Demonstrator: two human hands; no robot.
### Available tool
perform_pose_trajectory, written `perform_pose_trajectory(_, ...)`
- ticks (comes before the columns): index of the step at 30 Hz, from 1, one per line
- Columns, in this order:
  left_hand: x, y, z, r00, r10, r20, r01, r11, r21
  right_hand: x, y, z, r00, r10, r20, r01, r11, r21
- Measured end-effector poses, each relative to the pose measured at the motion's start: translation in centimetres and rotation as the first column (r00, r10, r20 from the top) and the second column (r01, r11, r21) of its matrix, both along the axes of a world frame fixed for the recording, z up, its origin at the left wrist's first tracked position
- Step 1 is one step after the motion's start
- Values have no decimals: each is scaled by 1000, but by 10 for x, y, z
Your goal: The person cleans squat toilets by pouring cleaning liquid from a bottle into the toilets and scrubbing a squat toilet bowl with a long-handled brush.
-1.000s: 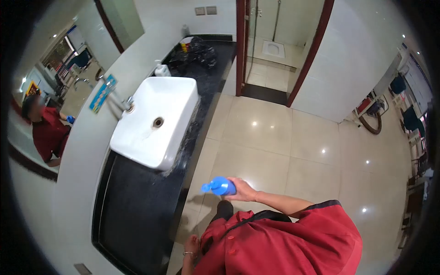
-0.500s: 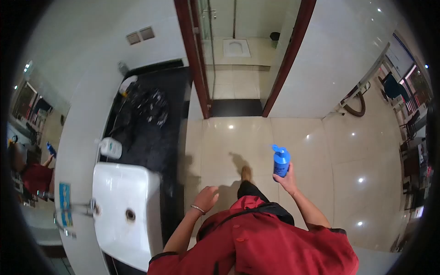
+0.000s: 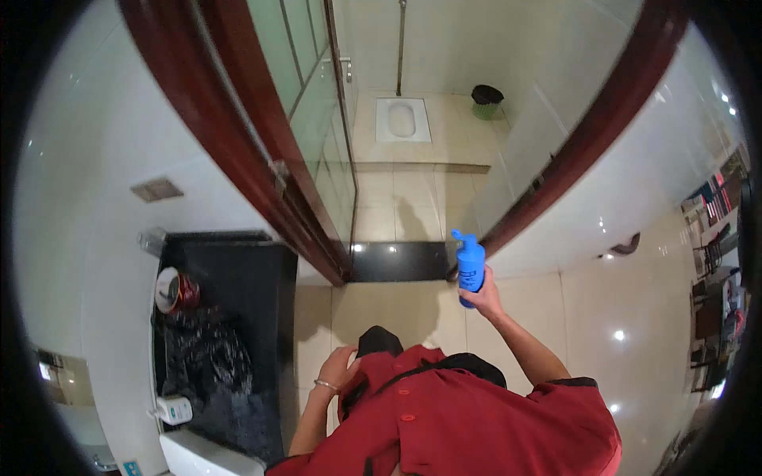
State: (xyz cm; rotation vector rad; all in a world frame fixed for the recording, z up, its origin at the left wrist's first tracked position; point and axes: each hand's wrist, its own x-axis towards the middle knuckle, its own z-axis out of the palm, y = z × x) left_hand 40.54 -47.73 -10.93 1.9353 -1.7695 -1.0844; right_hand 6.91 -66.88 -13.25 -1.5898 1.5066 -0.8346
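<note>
We grip the bottle [image 3: 471,267] in our right hand [image 3: 482,296], fingers and thumb wrapped round its lower part, its cap flipped up. It is ahead of us, near the door frame [image 3: 567,163]. Our left hand [image 3: 338,368] is beside the shirt [image 3: 468,416]; whether its fingers are closed, we cannot tell. Beyond the sill [image 3: 399,262] are a toilet [image 3: 403,119] and bin [image 3: 486,103].

One left hand [image 3: 337,369] and one right hand [image 3: 486,298], two in all; one blue bottle [image 3: 471,266] and one white bottle [image 3: 175,409], likewise two; one bracelet [image 3: 325,385]; one red shirt [image 3: 492,420] showing two buttons [image 3: 407,418]; one table [image 3: 230,270]; one sink [image 3: 206,458]; one heap of black plastic [image 3: 208,349]; one squat toilet [image 3: 402,120]; one green bin [image 3: 486,109]; one door [image 3: 321,131] with one handle [image 3: 348,70]; one vertical pipe [image 3: 401,47]; one black threshold [image 3: 401,262]; one wall plate [image 3: 158,190]
</note>
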Motion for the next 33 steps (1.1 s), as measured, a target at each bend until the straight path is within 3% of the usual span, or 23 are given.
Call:
perform_pose_trajectory(4, 35, -94, -9, 995, 90, 51, -88, 995, -38, 60, -125, -6, 991, 55, -119, -51, 998, 31)
perform_pose_trajectory(6, 55, -153, -16, 997, 76, 29, -72, 992, -104, 80, -187, -25, 997, 73, 18, -74, 997, 38)
perform_pose_trajectory(8, 67, -215, -20, 996, 78, -54, -86, 981, -175, 91, -231, -60, 995, 37, -96, -38, 999, -10)
perform_pose_trajectory(9, 71, -246, -14, 999, 38, 1, -37, 973, -228, 101, -249, -45, 997, 18, -78, -14, 999, 46)
perform_pose_trajectory(11, 64, -308, 14, 998, -11, -54, -2, 970, -242, 109, -289, -21, 998, -6, -61, 13, 993, 114)
perform_pose_trajectory(12, 64, -335, 27, 996, -37, -81, 16, 969, -245, 114, -311, -18, 990, -32, -136, 49, 991, 123)
perform_pose_trajectory(15, 59, -414, 49, 979, -146, -143, 105, 960, -261, 121, -398, -17, 974, -58, -219, 92, 985, 149)
perform_pose_trajectory(18, 57, -464, 50, 981, -134, -137, 100, 968, -229, 114, -478, -34, 961, -28, -274, 85, 977, 196)
perform_pose_trajectory(20, 58, -478, 36, 982, -56, -182, 20, 981, -194, 110, -529, -58, 960, -3, -281, 50, 986, 162)
perform_pose_trajectory(22, 62, -509, 16, 991, 89, -98, -108, 974, -199, 113, -598, -67, 958, 37, -283, 25, 976, 214)
perform_pose_trajectory(26, 57, -585, -18, 953, 298, -47, -300, 953, -44, 122, -756, -100, 903, 152, -401, 5, 931, 365)
perform_pose_trajectory(28, 47, -634, -34, 942, 334, -11, -334, 943, 1, 125, -842, -128, 802, 288, -523, -39, 899, 436)
perform_pose_trajectory(30, 33, -673, -37, 933, 358, 35, -359, 930, 73, 127, -912, -143, 813, 331, -479, -65, 869, 490)
perform_pose_trajectory(33, 13, -735, -24, 886, 445, -127, -423, 890, 168, 151, -995, -148, 694, 362, -623, 16, 857, 516)
